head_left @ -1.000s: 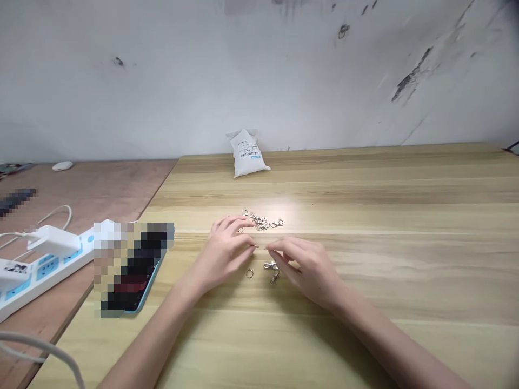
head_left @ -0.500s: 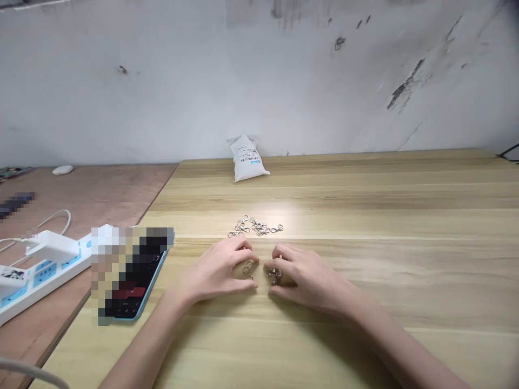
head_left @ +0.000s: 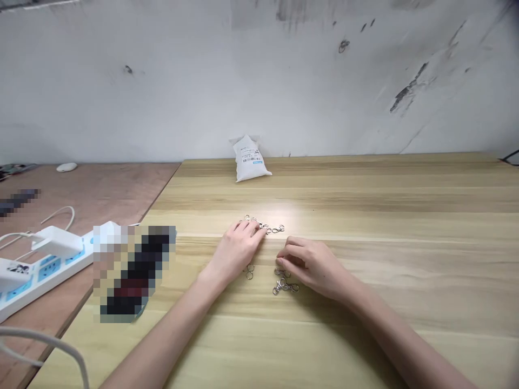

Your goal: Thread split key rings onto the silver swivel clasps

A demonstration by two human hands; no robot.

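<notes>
My left hand (head_left: 241, 248) reaches over a group of small silver swivel clasps (head_left: 278, 229), its fingers stretched forward and fingertips touching some of them. It covers part of that group. Two small metal rings (head_left: 250, 272) lie on the table just below this hand's palm. My right hand (head_left: 314, 265) is curled beside a second small cluster of swivel clasps (head_left: 284, 286) on the wood. Its thumb and index fingertips are close together, and whatever they hold, if anything, is hidden.
A white labelled packet (head_left: 251, 162) rests near the wall at the back. On the left are a blurred phone (head_left: 138, 275), a white power strip (head_left: 48, 270) with plugged-in chargers, and a looping cable (head_left: 60, 346) near the front edge.
My left hand has moved forward from the rings to the far clasps. My right hand has shifted slightly right and up, leaving a cluster of clasps uncovered on the table.
</notes>
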